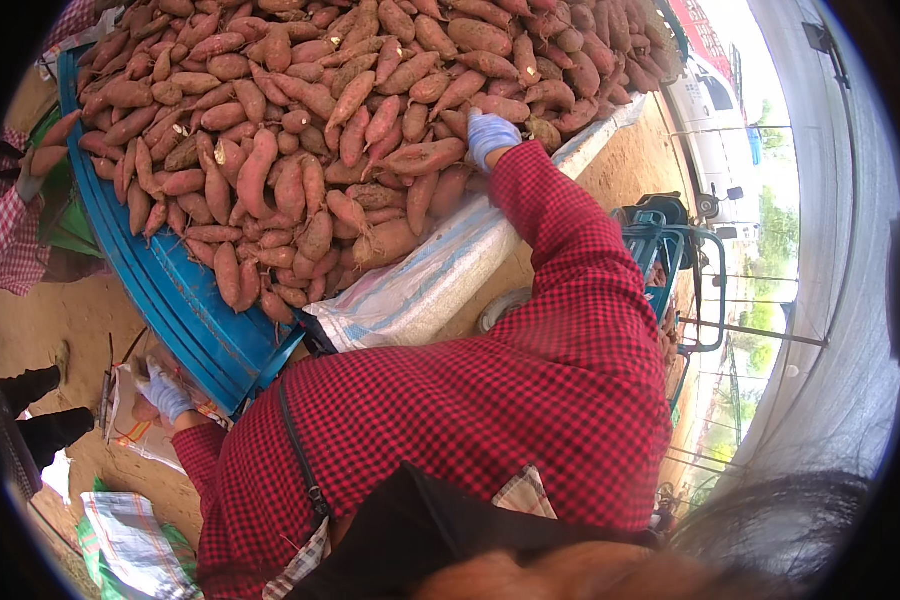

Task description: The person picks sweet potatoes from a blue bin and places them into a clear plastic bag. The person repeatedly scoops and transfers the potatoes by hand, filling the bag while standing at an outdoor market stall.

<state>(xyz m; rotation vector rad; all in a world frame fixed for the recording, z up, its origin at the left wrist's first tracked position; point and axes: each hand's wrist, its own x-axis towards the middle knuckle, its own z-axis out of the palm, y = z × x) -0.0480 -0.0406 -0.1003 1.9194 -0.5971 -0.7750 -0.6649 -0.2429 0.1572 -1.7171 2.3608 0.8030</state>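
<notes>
A heap of red-skinned sweet potatoes [292,180] covers the blue metal bed [172,289] of a vehicle in front of me. My right hand [491,139], in a pale blue and white glove, reaches into the right side of the heap. It touches the sweet potatoes there, but its fingertips are partly hidden. My left hand [166,391], gloved alike, is low at the left, outside the bed wall. It is at the mouth of a printed white sack [139,431], beside a sweet potato [145,411]. Whether it grips the sack or a sweet potato is unclear.
A white woven sheet [427,274] drapes over the bed's near right edge. At far left, a co-worker's hand [28,180] holds sweet potatoes above a green sack [67,202]. Folded sacks [139,540] lie at lower left. A teal cart [667,255] and white vehicle [720,142] stand right.
</notes>
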